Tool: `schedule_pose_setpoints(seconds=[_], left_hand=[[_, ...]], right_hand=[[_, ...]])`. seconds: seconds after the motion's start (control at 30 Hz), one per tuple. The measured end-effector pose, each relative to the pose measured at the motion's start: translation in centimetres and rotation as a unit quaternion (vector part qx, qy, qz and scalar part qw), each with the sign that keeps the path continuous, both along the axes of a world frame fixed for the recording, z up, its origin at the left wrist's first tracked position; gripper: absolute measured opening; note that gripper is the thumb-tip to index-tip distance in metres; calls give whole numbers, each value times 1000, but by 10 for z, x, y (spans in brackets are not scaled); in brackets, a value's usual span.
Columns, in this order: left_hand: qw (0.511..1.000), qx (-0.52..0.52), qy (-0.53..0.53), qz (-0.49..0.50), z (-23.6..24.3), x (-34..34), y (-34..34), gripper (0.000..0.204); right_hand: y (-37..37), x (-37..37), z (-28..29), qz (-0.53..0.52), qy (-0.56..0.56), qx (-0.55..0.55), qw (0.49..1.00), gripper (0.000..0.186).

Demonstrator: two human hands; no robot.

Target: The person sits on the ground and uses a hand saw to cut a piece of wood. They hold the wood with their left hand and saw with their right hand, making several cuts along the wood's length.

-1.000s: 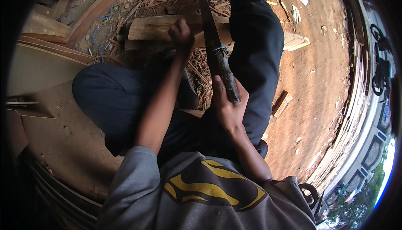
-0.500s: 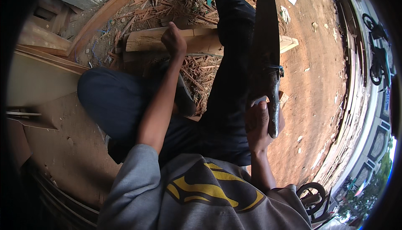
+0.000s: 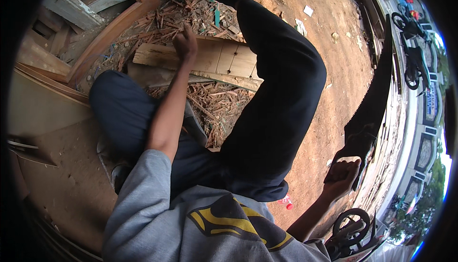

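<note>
My right hand [image 3: 341,177] grips the handle of a large hand saw [image 3: 371,97] out at the right, blade upright in the picture with its toothed edge facing left. My left hand [image 3: 185,43] is closed at a wooden plank [image 3: 229,61], near its far edge; whether its curled fingers hold anything is hidden. The plank lies crosswise beyond my knees, marked with lines, over another board [image 3: 145,76]. My right leg [image 3: 281,85] crosses in front of the plank's right end, and wood scraps [image 3: 214,109] lie below it.
Wooden frames [image 3: 117,26] and sheet boards [image 3: 47,100] lie at the left. Dirt ground [image 3: 312,133] runs along the right, with a red-capped bottle [image 3: 286,202], long timber strips [image 3: 389,123], parked motorbikes [image 3: 412,66] and a black wheel-like object [image 3: 350,221].
My right hand and the saw have moved right and down, away from over my leg, uncovering more of the plank. My left fist has shifted slightly left with the view.
</note>
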State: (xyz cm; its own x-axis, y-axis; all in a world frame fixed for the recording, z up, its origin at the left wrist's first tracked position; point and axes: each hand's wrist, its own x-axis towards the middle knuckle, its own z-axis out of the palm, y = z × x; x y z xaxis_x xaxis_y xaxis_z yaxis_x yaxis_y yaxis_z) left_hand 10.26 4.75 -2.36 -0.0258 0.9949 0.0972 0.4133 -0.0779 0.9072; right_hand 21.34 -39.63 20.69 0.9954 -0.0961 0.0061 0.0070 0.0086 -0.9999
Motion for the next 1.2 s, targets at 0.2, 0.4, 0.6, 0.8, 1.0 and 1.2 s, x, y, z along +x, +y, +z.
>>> schedule_pose_setpoints(seconds=[0.2,0.4,0.6,0.8,1.0,1.2], left_hand=[[999,12,1,44,-19,0,10,59],[996,24,26,81,-27,-1,12,45],[989,-22,-1,145,-20,-4,-1,43],[987,-17,1,160,-30,-13,0,43],[990,10,-24,140,-17,-8,-6,42],[988,15,-44,151,-16,-11,-10,40]], right_hand=[[-38,51,-16,-13,4,-117,993,45],[-59,61,-45,19,52,-176,983,41],[-75,59,-66,41,75,-202,976,38],[-78,54,-94,83,92,-251,960,35],[-87,38,-147,145,135,-324,925,33],[-79,29,-193,222,149,-411,872,32]])
